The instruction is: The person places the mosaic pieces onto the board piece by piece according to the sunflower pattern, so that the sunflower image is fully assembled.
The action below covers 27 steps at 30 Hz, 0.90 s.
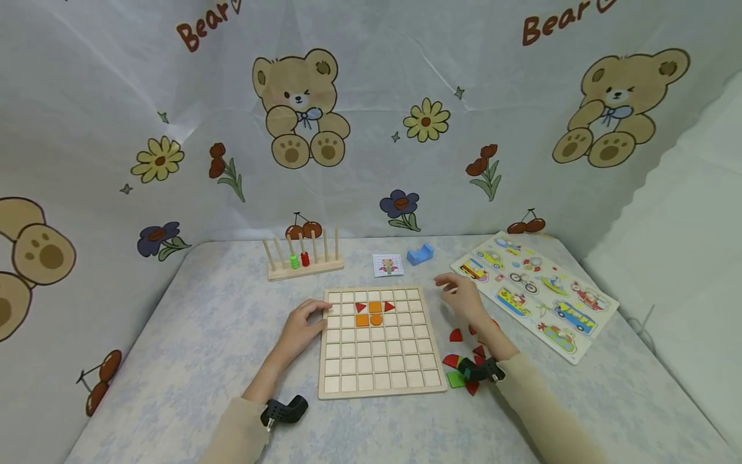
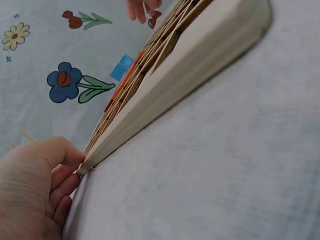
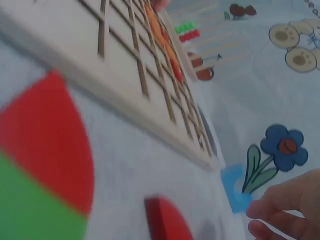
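A square wooden grid board [image 1: 381,354] lies flat on the table. Near its top sit two orange squares [image 1: 375,307], an orange disc [image 1: 376,319] and two red triangles [image 1: 389,307]. My left hand [image 1: 303,323] holds the board's left edge, thumb and fingertips at the rim in the left wrist view. Beyond the board's upper right corner, my right hand [image 1: 462,298] hovers with loosely bent fingers and nothing visible in them. A blue notched block [image 1: 420,254] stands on the table past that hand's fingertips. Beside it lies a small printed pattern card [image 1: 388,265].
Loose red and green pieces [image 1: 456,379] lie right of the board, partly under my right forearm. A picture puzzle board [image 1: 545,296] rests farther right. At the back left stands a wooden peg rack [image 1: 305,268] with green and red beads. A bear-print cloth hangs behind.
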{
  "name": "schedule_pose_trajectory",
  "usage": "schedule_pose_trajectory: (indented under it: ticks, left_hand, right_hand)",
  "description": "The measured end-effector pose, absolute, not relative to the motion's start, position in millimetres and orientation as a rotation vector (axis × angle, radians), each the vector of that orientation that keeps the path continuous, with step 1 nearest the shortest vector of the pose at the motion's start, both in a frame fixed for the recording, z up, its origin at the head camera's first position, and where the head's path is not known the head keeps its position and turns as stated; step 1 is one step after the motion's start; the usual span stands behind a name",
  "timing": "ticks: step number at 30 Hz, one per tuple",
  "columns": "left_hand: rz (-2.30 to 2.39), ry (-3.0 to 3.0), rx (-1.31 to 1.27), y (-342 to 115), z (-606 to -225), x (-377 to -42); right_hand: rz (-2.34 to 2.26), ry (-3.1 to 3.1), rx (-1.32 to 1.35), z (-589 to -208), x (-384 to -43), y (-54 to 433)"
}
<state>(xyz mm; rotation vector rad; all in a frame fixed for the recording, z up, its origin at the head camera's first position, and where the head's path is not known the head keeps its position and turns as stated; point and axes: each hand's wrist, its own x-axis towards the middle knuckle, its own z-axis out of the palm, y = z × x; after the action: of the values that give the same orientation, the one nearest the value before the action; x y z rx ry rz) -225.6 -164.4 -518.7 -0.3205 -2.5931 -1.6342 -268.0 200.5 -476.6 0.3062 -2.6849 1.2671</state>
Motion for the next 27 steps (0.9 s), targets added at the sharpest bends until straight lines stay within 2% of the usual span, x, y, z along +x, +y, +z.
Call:
schedule_pose_trajectory:
  ticks: [7,15,21,27]
  left_hand:
    - [-1.650,-2.616,-0.303,-167.1,-518.7,-225.5]
    - [-1.666,-2.608,-0.306,-164.8,-521.1,-227.1]
    - [-1.660,-2.611,-0.305,-164.3,-520.6,-226.4]
    - [-1.668,-2.613,-0.298,-164.5,-519.5,-226.8]
  right_hand:
    - [1.184,-2.801,0.103,-489.3,-271.6,241.8]
    - [1.157,-2.778,0.077,-496.5,-271.5,257.5]
    - [1.190,-2.760,0.154,-488.4,-259.6,243.7]
    - [1.307,-2.724,0.369,-478.6,-246.0,197.2]
